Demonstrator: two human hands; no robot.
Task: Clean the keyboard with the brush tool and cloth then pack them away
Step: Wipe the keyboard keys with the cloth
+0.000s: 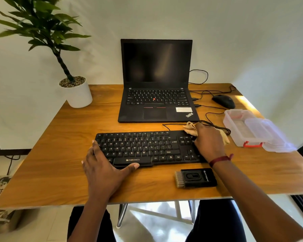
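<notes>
Left hand (103,165) lies flat and released on the near left corner of the keyboard, fingers spread over the keys and thumb stretched along the front edge by the space bar. Right hand (208,142) is down on the far right end, grasping a crumpled tan cloth (190,127) that bunches out on both sides of the hand.

Under it all is the smooth, grained, orange-brown wooden tabletop (59,137). At the back stands an open matte black laptop (156,81), its screen dark. At the back left corner is a leafy green plant in a round white pot (77,95) topped with pebbles.

The long black plastic keyboard (143,147) sits mid-table just in front of the laptop, its long axis running left to right and its key rows facing the person. To its right is a clear rectangular plastic box with a red latch (243,126), its clear lid (276,138) lying off against the right side.

The flat black rectangular brush tool (196,178) lies just in front of the keyboard's right half, parallel to it, with its pale bristles pointing left. A glossy black corded mouse (223,101) sits behind the box.
</notes>
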